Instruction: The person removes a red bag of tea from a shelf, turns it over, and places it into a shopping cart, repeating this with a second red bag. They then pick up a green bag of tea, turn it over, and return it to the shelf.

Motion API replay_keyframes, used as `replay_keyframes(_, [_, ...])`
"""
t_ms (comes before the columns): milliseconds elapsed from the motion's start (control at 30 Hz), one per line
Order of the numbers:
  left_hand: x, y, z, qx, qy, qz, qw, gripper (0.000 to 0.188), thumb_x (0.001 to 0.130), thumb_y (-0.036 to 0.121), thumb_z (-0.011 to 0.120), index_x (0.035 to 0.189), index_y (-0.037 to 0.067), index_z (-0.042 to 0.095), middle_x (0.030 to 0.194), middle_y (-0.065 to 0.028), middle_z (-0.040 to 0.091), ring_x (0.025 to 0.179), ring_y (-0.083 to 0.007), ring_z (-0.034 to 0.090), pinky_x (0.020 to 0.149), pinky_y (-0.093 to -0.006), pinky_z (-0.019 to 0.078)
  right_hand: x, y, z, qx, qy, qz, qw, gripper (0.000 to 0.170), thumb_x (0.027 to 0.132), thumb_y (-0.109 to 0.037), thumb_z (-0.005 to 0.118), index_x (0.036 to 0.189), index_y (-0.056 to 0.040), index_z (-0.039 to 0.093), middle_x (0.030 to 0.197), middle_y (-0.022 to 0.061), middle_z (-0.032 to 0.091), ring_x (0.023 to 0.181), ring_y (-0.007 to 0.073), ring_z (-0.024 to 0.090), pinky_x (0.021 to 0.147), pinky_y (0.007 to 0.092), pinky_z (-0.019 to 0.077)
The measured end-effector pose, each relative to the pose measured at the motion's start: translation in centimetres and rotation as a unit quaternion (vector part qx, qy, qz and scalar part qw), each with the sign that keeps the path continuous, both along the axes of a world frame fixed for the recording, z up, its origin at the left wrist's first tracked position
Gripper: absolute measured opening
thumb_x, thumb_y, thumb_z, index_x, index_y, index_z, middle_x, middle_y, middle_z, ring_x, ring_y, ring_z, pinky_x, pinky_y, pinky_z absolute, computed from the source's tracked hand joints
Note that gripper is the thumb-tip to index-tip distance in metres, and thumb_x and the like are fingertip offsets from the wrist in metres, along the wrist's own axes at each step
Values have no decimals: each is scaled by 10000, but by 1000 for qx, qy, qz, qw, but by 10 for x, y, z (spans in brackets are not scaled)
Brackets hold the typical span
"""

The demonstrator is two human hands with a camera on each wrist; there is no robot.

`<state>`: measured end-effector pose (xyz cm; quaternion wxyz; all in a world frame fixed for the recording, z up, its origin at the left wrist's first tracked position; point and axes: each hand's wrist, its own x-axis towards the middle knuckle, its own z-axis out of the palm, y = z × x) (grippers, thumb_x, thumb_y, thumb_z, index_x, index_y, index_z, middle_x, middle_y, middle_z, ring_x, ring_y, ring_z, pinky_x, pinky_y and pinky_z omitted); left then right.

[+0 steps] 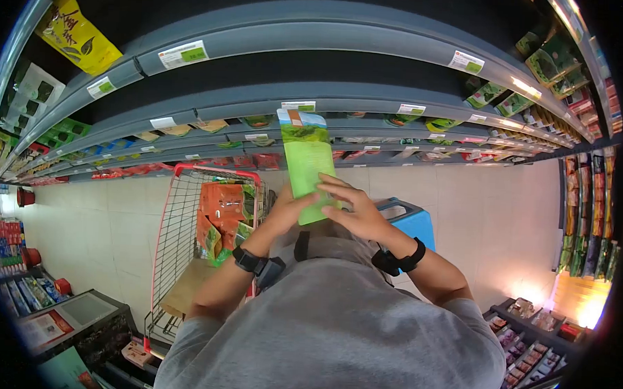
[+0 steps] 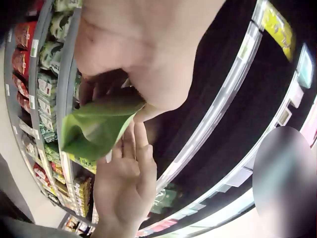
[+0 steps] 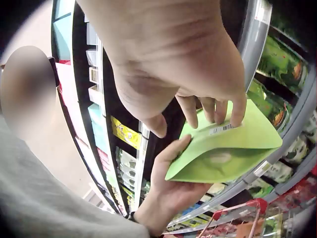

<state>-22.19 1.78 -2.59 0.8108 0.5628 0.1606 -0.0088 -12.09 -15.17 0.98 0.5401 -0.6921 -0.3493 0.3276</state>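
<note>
A light green stand-up pouch [image 1: 309, 160] with a landscape print at one end is held in front of the body, before the shelves. My left hand [image 1: 283, 213] grips its near part, thumb across the face. In the right wrist view, the pouch's folded base [image 3: 223, 166] bulges towards the camera, and the left hand [image 3: 171, 181] holds it from below. Over the same face, my right hand [image 1: 358, 212] has its fingers extended, fingertips at a small barcode label [image 3: 221, 129]. The left wrist view shows the right palm [image 2: 121, 186] turned up beside the pouch.
A wire shopping cart [image 1: 162, 237] with a red rim stands to my left, carrying orange bags [image 1: 221, 203] and a cardboard piece [image 1: 186, 286]. On my right is a blue box [image 1: 418, 227]. Curved grey shelves [image 1: 318, 38] with price tags and packaged goods stretch across the front.
</note>
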Motion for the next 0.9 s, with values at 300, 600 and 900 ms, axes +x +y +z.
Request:
replay_keyframes(300, [4, -37, -5, -150, 22, -20, 988, 417, 850, 105, 639, 1214, -51, 511, 1121, -102, 611, 970, -169, 601, 824, -295, 489, 21, -55, -18, 75, 342, -119, 929, 464, 870, -74, 628, 1288, 38, 460, 1205, 130, 572, 1107, 171, 540, 891, 301, 467])
replay_keyframes(600, [31, -63, 3, 43, 15, 21, 999, 344, 894, 120, 611, 1203, -9, 534, 1091, -66, 622, 956, -128, 582, 826, -278, 471, 44, -84, -20, 118, 303, -163, 932, 325, 899, -97, 606, 1185, 41, 540, 1089, 80, 628, 947, 131, 600, 821, 283, 493])
replay_keyframes(900, [33, -78, 29, 69, -26, 55, 996, 298, 893, 136, 622, 1151, -5, 577, 1052, -46, 645, 929, -102, 581, 811, -265, 464, 59, -98, -20, 130, 343, -128, 921, 289, 913, -131, 597, 1146, 38, 572, 1063, 76, 637, 927, 127, 601, 806, 285, 497])
